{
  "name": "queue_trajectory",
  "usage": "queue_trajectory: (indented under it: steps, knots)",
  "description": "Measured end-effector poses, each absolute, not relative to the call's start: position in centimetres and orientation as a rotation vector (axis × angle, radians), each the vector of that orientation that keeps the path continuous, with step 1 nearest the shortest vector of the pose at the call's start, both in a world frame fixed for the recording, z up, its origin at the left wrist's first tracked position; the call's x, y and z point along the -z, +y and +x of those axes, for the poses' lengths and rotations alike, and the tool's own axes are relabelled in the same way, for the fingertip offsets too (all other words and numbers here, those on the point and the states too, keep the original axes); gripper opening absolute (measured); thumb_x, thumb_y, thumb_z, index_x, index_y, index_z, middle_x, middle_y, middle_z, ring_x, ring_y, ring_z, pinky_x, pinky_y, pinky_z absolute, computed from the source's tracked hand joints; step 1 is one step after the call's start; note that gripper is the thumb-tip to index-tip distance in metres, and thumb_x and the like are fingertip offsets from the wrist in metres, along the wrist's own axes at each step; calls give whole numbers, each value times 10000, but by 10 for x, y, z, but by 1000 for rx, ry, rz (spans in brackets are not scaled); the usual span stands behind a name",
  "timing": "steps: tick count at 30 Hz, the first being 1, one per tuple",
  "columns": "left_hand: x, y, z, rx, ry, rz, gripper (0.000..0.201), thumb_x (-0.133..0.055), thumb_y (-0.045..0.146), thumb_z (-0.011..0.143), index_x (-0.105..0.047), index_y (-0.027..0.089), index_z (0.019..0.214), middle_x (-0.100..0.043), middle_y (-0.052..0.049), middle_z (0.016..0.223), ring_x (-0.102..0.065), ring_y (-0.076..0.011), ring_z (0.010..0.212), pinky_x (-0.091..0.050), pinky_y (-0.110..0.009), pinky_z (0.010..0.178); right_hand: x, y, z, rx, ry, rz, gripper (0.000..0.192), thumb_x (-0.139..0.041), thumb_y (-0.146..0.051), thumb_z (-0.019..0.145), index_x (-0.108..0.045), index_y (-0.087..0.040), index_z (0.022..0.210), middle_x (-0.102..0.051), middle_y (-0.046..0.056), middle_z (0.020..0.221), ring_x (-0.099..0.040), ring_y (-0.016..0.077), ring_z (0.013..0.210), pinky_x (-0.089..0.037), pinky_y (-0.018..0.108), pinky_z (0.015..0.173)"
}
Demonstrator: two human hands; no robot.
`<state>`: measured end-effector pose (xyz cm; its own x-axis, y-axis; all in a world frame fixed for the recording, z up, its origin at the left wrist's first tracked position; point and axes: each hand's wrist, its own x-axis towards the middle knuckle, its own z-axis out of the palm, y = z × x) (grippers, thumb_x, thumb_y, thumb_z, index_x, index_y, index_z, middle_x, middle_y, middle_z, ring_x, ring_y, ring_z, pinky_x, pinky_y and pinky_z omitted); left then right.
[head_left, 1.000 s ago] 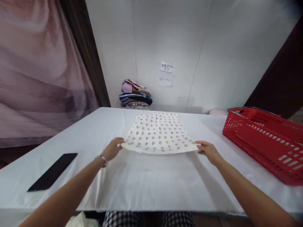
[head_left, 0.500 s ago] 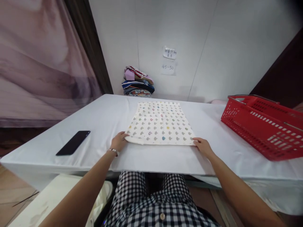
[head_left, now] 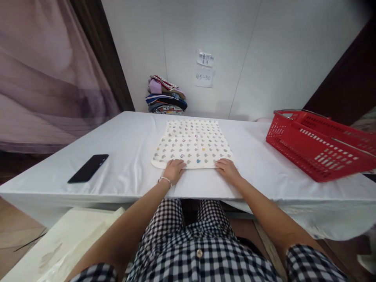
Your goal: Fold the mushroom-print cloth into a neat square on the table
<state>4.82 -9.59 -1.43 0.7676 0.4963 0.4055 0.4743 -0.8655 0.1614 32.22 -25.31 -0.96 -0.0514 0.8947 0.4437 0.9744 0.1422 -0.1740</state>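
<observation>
A white cloth (head_left: 192, 143) printed with small grey and coloured mushroom-like shapes lies spread on the white tablecloth in front of me, its near edge looking folded. My left hand (head_left: 174, 171) rests on that near edge, left of its middle, with the fingers laid flat on the fabric. Toward the right corner, my right hand (head_left: 228, 170) touches the same edge, fingers stretched out over it. Neither hand grips the cloth. A band circles my left wrist.
A black phone (head_left: 88, 168) lies on the table at the left. At the right stands a red plastic basket (head_left: 311, 145). Several folded fabrics (head_left: 166, 96) are stacked by the wall behind the table. Paper notes (head_left: 204, 69) hang on the wall.
Both hands have let go of the cloth's near corners and moved inward along the edge, the left hand farther. Their fingers now lie on top of the fabric. The view has shifted slightly.
</observation>
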Motion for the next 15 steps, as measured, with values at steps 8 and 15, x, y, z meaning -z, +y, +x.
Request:
queue_trajectory:
  steps: [8, 15]
  knots:
    - [18, -91, 57, -752, 782, 2833, 242, -431, 266, 894, -660, 227, 960, -659, -41, 1036, -568, -207, 967, -436, -369, 830, 25, -237, 315, 177, -1840, -1676, 242, -449, -267, 898, -676, -233, 976, -661, 63, 993, -567, 209, 929, -453, 386, 840]
    - [4, -95, 61, -760, 802, 2832, 243, -399, 229, 904, -638, 188, 922, -675, -49, 948, -590, -185, 905, -432, -336, 829, 23, -235, 312, 236, -1737, -1640, 249, -447, -274, 898, -682, -227, 968, -647, 66, 971, -543, 209, 914, -443, 381, 825]
